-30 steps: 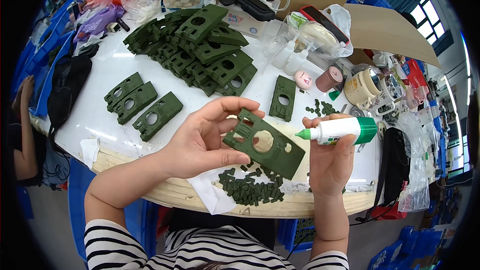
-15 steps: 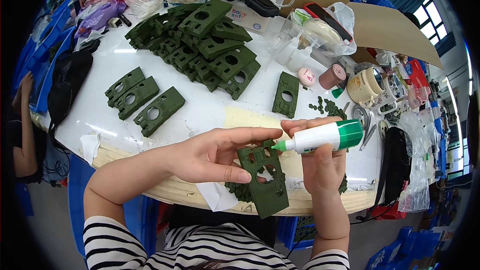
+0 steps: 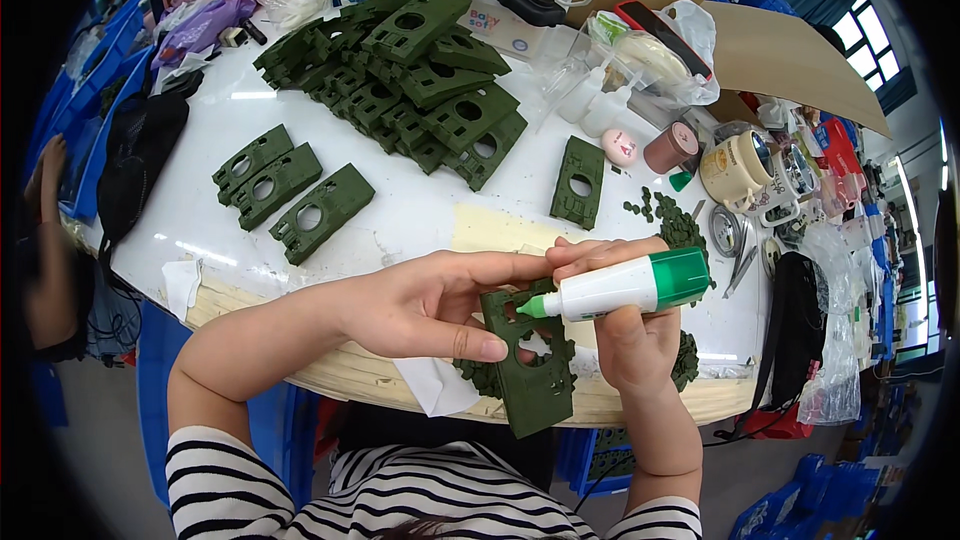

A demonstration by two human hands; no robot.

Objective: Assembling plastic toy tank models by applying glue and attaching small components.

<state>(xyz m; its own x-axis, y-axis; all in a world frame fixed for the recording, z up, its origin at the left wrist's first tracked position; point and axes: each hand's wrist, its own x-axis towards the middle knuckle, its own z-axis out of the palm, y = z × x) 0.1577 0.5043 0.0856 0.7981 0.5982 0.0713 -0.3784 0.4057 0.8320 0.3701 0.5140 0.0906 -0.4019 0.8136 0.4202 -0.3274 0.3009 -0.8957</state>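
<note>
My left hand (image 3: 430, 310) grips a dark green plastic toy tank hull (image 3: 540, 395) by its side near the front edge of the table. The hull is tilted, with a round hole through its middle. In my right hand (image 3: 640, 340) lies a white glue bottle (image 3: 610, 288) with a green base. Its light green nozzle points left and down over the upper end of the hull; whether the tip touches is unclear. Small dark green parts (image 3: 480, 378) lie partly hidden behind the hull. The fingertips of both hands nearly meet above it.
A big pile of green hulls (image 3: 400, 80) covers the back of the table. Three hulls (image 3: 320, 215) lie at left, and a single one (image 3: 578, 183) stands apart at right. Beyond it are small green parts (image 3: 680, 230), tweezers (image 3: 742, 270), a tape roll (image 3: 725, 228) and a cream mug (image 3: 735, 170).
My right hand has moved the glue bottle left and slightly down, so its nozzle is now farther over the hull. The left hand keeps its grip.
</note>
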